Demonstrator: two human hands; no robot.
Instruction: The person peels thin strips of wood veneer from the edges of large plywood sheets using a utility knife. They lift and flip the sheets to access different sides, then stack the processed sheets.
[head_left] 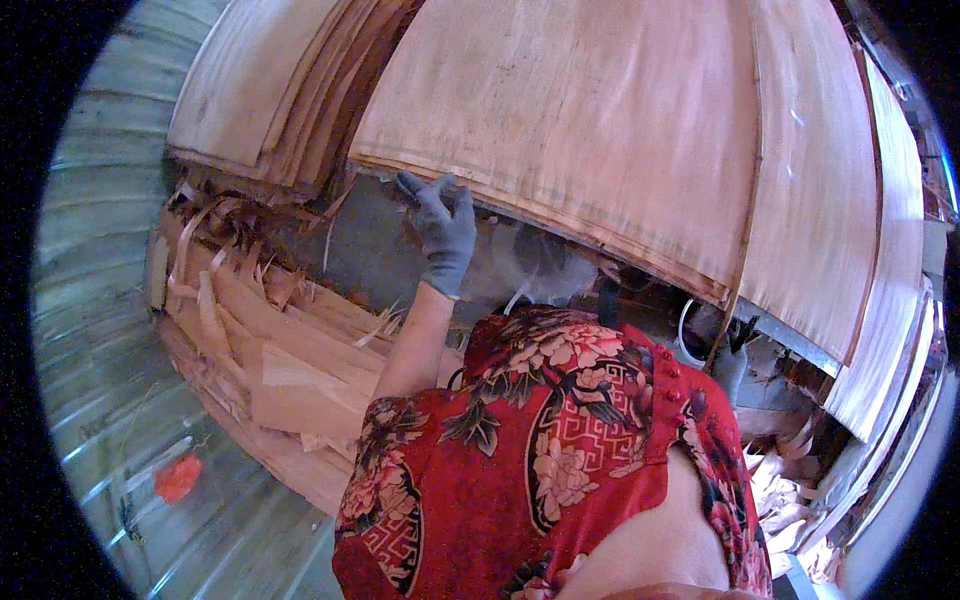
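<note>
A broad stack of pale wood veneer sheets (590, 110) lies in front of me, its near edge showing thin layers. My left hand (443, 230), in a grey work glove, is at the left part of that edge. Its fingers are spread, with the tips at or just under the edge; I cannot tell whether they touch it. My right hand (730, 372), gloved too, is low beside the stack's right end, partly hidden by my red flowered sleeve. A narrow veneer strip (742, 262) runs down close to its fingers, but their grip is too dark to make out.
More veneer sheets (815, 180) lie at the right, and another stack (245, 90) is at the far left. Veneer scraps (290, 365) are heaped at the lower left, beside a ribbed greenish metal surface (95, 330) with an orange piece (178, 479) on it.
</note>
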